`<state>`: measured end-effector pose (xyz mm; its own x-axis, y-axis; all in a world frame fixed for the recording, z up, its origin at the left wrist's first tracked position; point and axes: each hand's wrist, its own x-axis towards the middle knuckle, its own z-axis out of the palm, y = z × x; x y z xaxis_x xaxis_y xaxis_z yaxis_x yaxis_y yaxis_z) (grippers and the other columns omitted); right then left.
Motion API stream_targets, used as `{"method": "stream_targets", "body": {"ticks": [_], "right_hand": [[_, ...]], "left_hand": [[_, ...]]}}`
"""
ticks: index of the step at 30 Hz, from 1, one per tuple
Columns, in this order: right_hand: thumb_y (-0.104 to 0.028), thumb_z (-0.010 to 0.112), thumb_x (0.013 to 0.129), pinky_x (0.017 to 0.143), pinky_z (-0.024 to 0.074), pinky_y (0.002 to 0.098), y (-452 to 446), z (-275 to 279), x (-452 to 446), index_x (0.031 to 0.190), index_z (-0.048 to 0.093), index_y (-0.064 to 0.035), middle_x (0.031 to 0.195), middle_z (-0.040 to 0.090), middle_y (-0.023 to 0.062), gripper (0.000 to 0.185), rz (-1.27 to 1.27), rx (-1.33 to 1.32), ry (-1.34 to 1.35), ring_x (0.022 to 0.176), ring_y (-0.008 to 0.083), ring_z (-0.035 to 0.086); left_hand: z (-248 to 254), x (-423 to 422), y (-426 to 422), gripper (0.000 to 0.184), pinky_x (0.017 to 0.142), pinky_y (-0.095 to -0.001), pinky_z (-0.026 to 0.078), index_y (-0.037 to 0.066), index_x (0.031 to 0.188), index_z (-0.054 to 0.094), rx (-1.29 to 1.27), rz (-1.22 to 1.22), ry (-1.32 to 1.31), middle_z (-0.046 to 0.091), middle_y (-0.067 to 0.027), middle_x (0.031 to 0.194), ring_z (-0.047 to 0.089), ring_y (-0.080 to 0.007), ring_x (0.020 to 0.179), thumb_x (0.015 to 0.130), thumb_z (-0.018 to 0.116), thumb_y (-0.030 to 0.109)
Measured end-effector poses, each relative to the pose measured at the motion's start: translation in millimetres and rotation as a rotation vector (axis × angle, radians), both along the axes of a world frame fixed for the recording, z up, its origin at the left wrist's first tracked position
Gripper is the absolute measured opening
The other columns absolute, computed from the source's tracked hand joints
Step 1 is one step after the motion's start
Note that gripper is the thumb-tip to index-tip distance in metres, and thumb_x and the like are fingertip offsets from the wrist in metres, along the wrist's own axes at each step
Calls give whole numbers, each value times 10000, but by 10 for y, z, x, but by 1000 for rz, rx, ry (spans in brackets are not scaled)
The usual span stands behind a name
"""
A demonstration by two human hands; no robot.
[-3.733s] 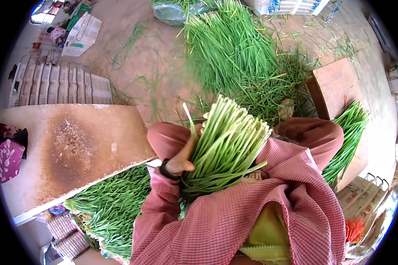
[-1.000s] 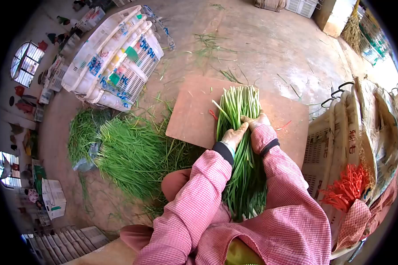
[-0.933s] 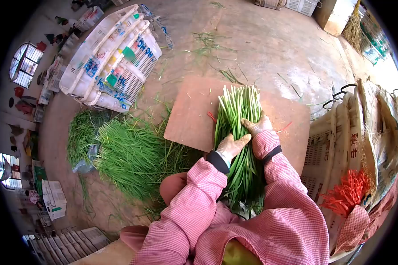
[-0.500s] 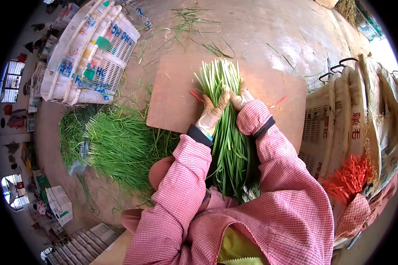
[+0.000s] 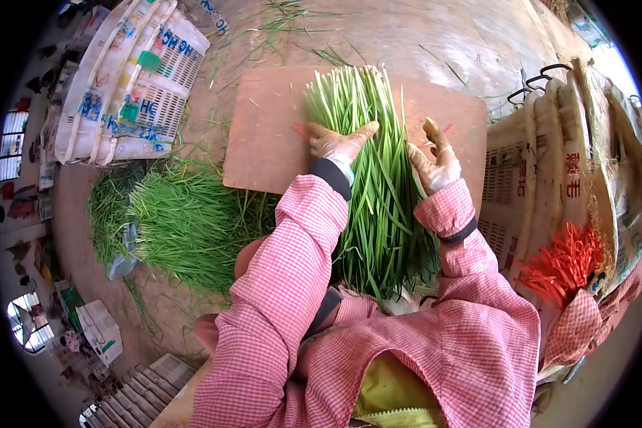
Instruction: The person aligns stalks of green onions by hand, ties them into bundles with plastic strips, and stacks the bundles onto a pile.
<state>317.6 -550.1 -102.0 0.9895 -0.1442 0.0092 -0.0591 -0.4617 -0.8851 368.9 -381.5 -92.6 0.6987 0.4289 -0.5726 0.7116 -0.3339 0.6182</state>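
Observation:
A loose bunch of garlic chives [image 5: 378,178] lies on a brown board [image 5: 264,100], pale cut ends at the far side and green leaves trailing toward my lap. My gloved left hand [image 5: 339,143] rests against the bunch's left side, its thumb stretched over the stalks and its other fingers spread outward, partly blurred. On the right edge, my gloved right hand [image 5: 435,158] is open, fingers apart, close beside the leaves; whether it touches them I cannot tell. A red tie shows on the board by each hand, partly hidden.
A heap of chives [image 5: 185,225] lies on the floor at left, beyond it stacked white crates [image 5: 150,93]. More crates [image 5: 506,178] stand at right, with a bundle of red ties [image 5: 563,264] hanging there. Loose leaves [image 5: 282,25] are scattered on the floor ahead.
Both hands were clasped round the bunch; now they have parted, the right hand moving off to the right. The stalks have fanned out wider. The view has shifted slightly.

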Motion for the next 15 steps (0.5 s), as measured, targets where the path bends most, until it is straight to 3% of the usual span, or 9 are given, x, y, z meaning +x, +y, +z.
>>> {"method": "stream_targets", "body": {"ticks": [3,5,7,8,9,11,13,15], "right_hand": [[-219,699,707,769,465,327,32,499,-669,1103,504,-53,986,574,138,472,16,-137,65,879,245,560],[-293,692,703,738,476,363,241,599,-951,1079,505,-42,955,579,134,489,225,-285,27,843,291,570],[-282,709,691,671,476,321,473,421,-928,1068,523,-38,868,575,137,486,212,-416,180,759,245,571],[-250,681,728,677,477,326,518,299,-867,1059,525,-33,840,581,151,425,231,-427,215,741,268,571],[-186,638,774,672,471,313,503,246,-817,999,558,-19,818,594,160,291,241,-304,208,713,263,575],[-114,605,799,642,459,270,456,297,-725,920,590,-5,748,603,119,163,178,-153,204,665,189,565],[-86,621,793,541,416,211,312,382,-654,876,618,5,653,558,19,123,189,51,169,592,66,476],[-103,637,784,485,389,203,208,667,-507,853,629,2,626,560,13,125,138,289,384,542,56,462]], "left_hand": [[80,-12,1,1317,1045,-349,218,-7,1345,-49,-8,-13,34,102,-252,1391,164,-332,1293,469,813,467],[94,-24,-33,1314,1044,-350,221,-4,1345,-52,-23,10,22,104,-245,1394,166,-328,1294,473,813,463],[107,-33,-53,1310,1046,-360,220,-2,1344,-56,-37,39,18,101,-234,1398,164,-323,1295,478,815,452],[120,-46,-50,1316,1045,-362,217,3,1344,-76,-41,28,38,104,-228,1400,170,-312,1295,483,813,453],[133,-45,-33,1323,1044,-364,214,9,1343,-96,-43,19,53,107,-221,1402,176,-301,1295,489,811,454],[-113,-105,84,1357,1039,-373,198,31,1321,-197,-251,60,-220,130,-193,1405,189,-275,1289,512,800,468],[109,-429,296,1402,1041,-396,138,49,1259,-324,-857,-74,-237,90,-192,1399,151,-271,1288,526,766,539],[200,-803,324,1409,1050,-406,92,41,1279,-291,-765,-126,-195,29,-219,1399,73,-291,1304,502,765,559]]}}
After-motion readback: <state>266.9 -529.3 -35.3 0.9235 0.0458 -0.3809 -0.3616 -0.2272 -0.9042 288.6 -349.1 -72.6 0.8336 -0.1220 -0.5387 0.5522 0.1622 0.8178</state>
